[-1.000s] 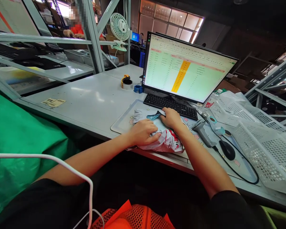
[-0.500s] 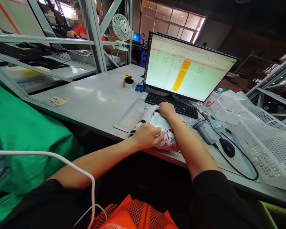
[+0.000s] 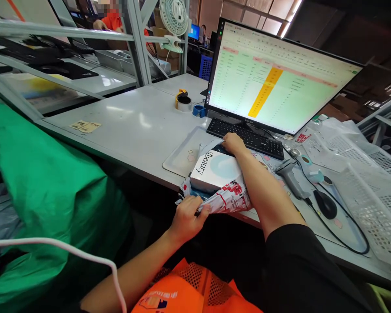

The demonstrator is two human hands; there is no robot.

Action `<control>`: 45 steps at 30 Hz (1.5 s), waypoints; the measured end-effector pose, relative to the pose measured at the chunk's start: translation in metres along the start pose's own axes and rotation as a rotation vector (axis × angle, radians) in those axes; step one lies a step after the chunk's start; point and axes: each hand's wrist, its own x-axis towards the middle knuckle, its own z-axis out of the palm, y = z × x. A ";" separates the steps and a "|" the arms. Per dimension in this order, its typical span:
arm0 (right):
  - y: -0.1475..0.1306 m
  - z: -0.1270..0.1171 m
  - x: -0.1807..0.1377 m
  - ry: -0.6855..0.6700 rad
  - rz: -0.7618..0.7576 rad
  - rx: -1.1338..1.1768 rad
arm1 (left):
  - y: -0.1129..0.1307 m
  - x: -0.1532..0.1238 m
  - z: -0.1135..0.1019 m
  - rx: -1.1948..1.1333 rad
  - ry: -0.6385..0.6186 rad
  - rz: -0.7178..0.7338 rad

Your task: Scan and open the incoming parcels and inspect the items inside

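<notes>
A white box [image 3: 217,168] with dark lettering and a pale blue curve shows through the torn opening of a plastic mailing bag [image 3: 231,196] at the desk's front edge. My left hand [image 3: 188,217] is closed on the near edge of the bag, which is pulled taut toward me. At the far side, my right hand [image 3: 233,143] grips the bag's other edge, beside the keyboard [image 3: 247,138]. Some of its fingers are hidden. The bag still wraps the box's near and right sides.
A monitor [image 3: 267,82] stands behind the keyboard. To the right lie a barcode scanner [image 3: 291,178], a mouse [image 3: 325,204] and white plastic baskets [image 3: 368,213]. Tape rolls [image 3: 183,102] sit on the desk at left. Green sheeting [image 3: 52,187] hangs on the left, near a white cable [image 3: 61,247].
My left hand has moved toward me, drawing the bag's edge down. The bag has opened wider, and much more of the white box shows. The view has shifted slightly.
</notes>
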 end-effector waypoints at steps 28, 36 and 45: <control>0.010 0.063 -0.332 0.169 0.262 1.300 | 0.064 -0.052 -0.075 -0.300 -0.244 0.045; 0.020 0.164 -0.403 0.064 0.354 1.546 | 0.080 -0.057 -0.099 -0.488 0.030 0.253; 0.088 0.112 -0.499 0.619 0.548 0.962 | 0.030 0.043 -0.073 -1.257 0.445 -0.289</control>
